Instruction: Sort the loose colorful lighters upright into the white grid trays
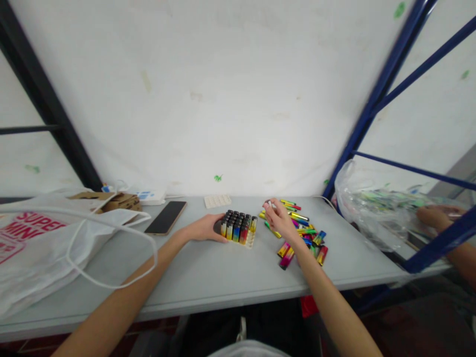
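My left hand (207,228) is curved round the left side of a block of upright lighters (236,229) with black tops and shiny multicoloured bodies. They stand in rows in a pale slotted tray (250,242), whose right edge shows bare slots. My right hand (278,218) is raised just left of a loose pile of lighters (288,255), its fingers drawn together. What sits between those fingertips is too small and blurred to make out. Behind the block, near the wall, lies a second pale slotted tray (217,200).
A phone (166,218) lies left of my left hand. Farther left are a white plastic bag (55,238), a looping white cable (156,248) and a cardboard box (119,201). Beyond the blue metal post (368,114), another person's hand (435,218) is beside a clear plastic bag (357,208).
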### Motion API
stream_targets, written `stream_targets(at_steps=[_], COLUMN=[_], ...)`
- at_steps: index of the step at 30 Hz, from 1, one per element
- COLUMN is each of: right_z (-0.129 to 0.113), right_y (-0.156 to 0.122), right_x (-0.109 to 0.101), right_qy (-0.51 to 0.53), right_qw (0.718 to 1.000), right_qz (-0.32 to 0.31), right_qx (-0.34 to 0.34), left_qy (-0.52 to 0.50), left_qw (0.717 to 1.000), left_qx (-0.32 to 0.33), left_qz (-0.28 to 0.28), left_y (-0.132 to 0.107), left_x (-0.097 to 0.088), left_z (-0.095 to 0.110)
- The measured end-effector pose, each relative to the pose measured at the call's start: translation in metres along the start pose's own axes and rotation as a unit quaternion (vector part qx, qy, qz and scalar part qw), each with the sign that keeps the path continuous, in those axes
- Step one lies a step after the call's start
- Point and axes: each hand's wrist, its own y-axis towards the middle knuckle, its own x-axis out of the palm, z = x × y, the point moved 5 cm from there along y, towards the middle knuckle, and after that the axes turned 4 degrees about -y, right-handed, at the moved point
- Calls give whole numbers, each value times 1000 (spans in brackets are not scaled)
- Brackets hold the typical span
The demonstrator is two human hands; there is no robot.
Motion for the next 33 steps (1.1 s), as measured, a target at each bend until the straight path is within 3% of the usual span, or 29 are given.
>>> stream_targets(at_steps=[8,17,33], right_z=[6,11,10], right_y=[0,-4,-5], right_x=[6,1,5], right_qy=[-89,-227,-264], right_qw=[994,963,953], right_qz=[20,143,138], right_qx=[-64,-34,-62], left_qy=[-18,13,-1], left_qw=[1000,1000,1000], left_qx=[4,-11,-9], left_qz=[-11,-11,-8], left_y=[0,0,-2], left_x=[0,-1,-2], left_z=[2,0,7])
